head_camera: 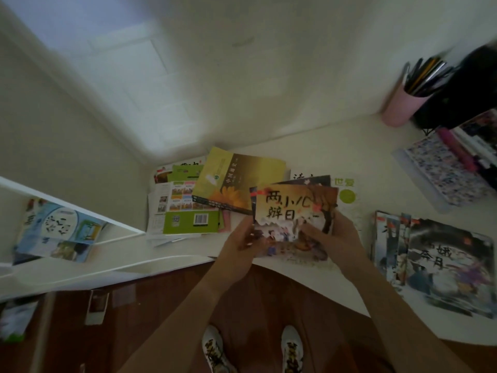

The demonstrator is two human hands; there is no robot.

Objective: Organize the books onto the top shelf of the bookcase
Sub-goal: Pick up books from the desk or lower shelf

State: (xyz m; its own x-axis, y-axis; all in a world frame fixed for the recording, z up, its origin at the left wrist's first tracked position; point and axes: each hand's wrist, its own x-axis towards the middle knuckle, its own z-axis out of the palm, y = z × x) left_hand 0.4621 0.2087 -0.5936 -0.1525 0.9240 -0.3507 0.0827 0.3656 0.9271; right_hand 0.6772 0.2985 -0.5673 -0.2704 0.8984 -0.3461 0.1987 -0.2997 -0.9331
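We hold a small stack of picture books [294,211] above the near edge of the white desk [309,146], our left hand [242,239] gripping its left edge and our right hand [333,235] its right, fingers curled round the covers. More books lie on the desk: a yellow book [236,179] far left, another pile [441,262] right. The bookcase [80,219] stands left, one blue book [59,232] inside.

The black object [468,84] at the right edge is blurred and cut off; the pink cup's pens [425,76] are smeared.
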